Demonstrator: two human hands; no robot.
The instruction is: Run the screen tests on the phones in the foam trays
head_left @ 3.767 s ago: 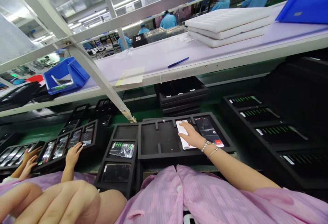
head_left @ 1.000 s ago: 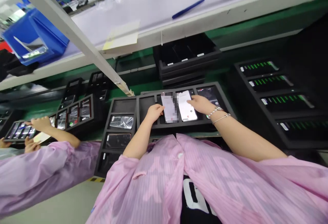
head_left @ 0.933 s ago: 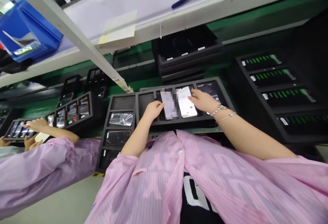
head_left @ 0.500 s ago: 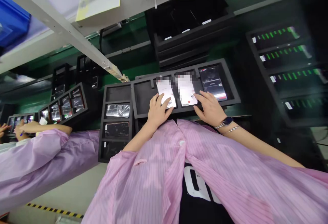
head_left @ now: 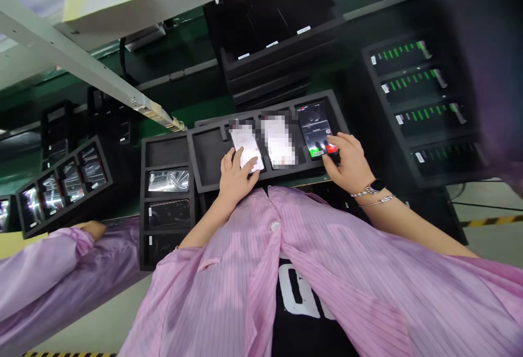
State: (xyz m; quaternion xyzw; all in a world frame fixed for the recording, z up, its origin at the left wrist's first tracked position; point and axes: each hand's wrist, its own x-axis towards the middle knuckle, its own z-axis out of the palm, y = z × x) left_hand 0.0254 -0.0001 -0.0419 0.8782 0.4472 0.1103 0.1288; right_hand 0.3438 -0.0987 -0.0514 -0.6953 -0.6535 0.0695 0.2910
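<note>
So the left hand (head_left: pixel 237 180) had its fingers spread and lying flat over the lower end of a white-screened phone (head_left: pixel 246 149), not pinching it. The right hand (head_left: pixel 348 163) had its fingers lightly curled, with the tips (head_left: pixel 330 141) at the bottom corner of a dark-screened phone (head_left: pixel 314 129), right by a red and a green on-screen button.

Three phones sat side by side in a black foam tray (head_left: pixel 210 155). The middle phone (head_left: pixel 278 140) was pixelated, and the white one was partly covered by the left hand. All three ran long-ways from near to far, their far ends leaning slightly left.

Just left of that was a second foam tray (head_left: pixel 163 155) with a phone in clear plastic (head_left: pixel 168 181) and a dark phone (head_left: pixel 169 213). To the right was a black rack (head_left: pixel 408 82) with four green-striped slots, and a stack of black trays (head_left: pixel 273 35) sat farther off. Over on the left, a tilted tray (head_left: pixel 63 182) held more phones, just beyond a co-worker's pink sleeve (head_left: pixel 41 275). Nearest of all was the person's striped pink smock (head_left: pixel 204 291).
</note>
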